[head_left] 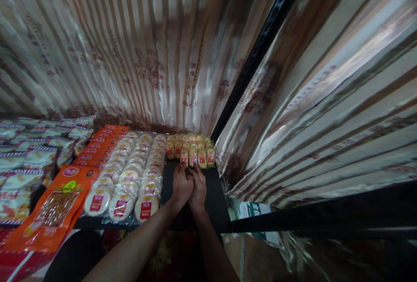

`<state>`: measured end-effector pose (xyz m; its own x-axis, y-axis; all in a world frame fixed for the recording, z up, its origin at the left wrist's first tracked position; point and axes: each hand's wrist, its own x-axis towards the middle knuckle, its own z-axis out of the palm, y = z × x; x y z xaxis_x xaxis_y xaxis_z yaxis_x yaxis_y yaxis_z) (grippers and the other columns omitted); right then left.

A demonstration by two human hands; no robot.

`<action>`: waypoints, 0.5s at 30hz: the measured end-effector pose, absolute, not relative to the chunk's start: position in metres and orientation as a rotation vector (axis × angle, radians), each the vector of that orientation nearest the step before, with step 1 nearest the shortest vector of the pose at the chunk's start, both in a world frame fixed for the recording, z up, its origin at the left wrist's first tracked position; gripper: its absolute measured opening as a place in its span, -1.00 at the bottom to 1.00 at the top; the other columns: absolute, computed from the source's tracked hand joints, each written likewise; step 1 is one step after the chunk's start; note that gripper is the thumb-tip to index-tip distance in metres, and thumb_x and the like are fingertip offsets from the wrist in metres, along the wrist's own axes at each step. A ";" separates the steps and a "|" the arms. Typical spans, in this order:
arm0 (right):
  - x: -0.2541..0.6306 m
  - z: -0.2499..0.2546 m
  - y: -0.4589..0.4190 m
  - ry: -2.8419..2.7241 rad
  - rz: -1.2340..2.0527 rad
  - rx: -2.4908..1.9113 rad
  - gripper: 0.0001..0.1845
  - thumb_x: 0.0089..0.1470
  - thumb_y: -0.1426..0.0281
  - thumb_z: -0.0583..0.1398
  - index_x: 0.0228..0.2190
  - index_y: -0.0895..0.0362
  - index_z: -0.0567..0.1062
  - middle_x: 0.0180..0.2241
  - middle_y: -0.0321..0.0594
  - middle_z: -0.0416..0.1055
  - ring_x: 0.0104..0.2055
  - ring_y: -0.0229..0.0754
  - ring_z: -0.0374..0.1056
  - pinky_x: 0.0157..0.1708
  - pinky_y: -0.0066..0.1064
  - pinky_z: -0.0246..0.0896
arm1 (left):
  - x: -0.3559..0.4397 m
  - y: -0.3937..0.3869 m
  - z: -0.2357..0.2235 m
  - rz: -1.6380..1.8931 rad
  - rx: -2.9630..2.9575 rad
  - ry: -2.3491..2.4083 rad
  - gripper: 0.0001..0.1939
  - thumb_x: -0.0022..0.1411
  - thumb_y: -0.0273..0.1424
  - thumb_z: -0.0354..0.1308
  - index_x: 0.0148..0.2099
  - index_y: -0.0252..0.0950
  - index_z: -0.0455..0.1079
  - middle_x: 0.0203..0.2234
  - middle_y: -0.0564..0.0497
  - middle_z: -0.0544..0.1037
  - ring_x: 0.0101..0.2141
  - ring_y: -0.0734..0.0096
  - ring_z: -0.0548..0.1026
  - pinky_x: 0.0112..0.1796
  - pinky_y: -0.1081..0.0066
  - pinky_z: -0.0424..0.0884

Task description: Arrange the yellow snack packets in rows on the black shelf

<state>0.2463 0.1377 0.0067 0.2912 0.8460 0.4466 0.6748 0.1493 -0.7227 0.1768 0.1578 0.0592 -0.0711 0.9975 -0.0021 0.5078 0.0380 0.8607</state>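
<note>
My left hand [181, 184] and my right hand [198, 187] rest side by side on a dark shelf [213, 204], fingers curled and reaching forward. Their fingertips touch the front row of small yellow wrapped snack packets [192, 148] stacked at the back of the shelf. Whether the fingers grip a packet is hidden. Just left of my hands lie rows of round white cakes in clear wrap [130, 173].
Orange snack bags [55, 206] lie at the front left, with white and blue packets [29, 156] beyond them. Striped shiny sheeting [137, 47] hangs behind and to the right. A black upright post [257, 51] rises from the shelf corner. A cardboard box [252, 210] sits lower right.
</note>
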 end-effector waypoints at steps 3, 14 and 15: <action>0.244 0.001 0.129 -1.398 0.258 -1.598 -0.63 -0.01 0.49 0.01 -0.16 0.19 0.46 0.03 -0.01 0.29 0.05 -0.11 0.19 -0.01 -0.22 0.17 | 0.177 0.143 0.059 0.894 1.535 1.701 -0.52 -0.03 -0.58 -0.02 0.01 -0.44 0.30 0.09 -0.24 0.25 0.13 0.20 0.16 0.13 0.31 0.08; 0.230 -0.014 0.086 -1.358 0.450 -1.581 -0.65 -0.04 0.48 0.03 -0.21 0.15 0.48 -0.05 -0.09 0.36 -0.03 -0.15 0.29 -0.02 -0.29 0.20 | 0.165 0.088 0.067 0.992 1.293 1.585 -0.57 -0.04 -0.59 0.00 -0.07 -0.35 0.38 -0.12 -0.19 0.46 -0.01 0.13 0.35 0.03 0.24 0.23; 0.228 -0.015 0.081 -1.353 0.457 -1.574 -0.65 -0.04 0.47 0.03 -0.20 0.14 0.48 -0.05 -0.10 0.37 -0.04 -0.16 0.30 -0.02 -0.30 0.20 | 0.162 0.083 0.068 1.010 1.285 1.574 -0.57 -0.05 -0.59 0.01 -0.08 -0.32 0.39 -0.15 -0.17 0.48 -0.02 0.13 0.36 0.00 0.25 0.26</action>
<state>0.2280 0.0814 -0.0147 0.3109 0.9025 0.2980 0.5370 0.0919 -0.8386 0.1624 0.0829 0.0675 -0.1159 0.9864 -0.1169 0.3042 0.1473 0.9411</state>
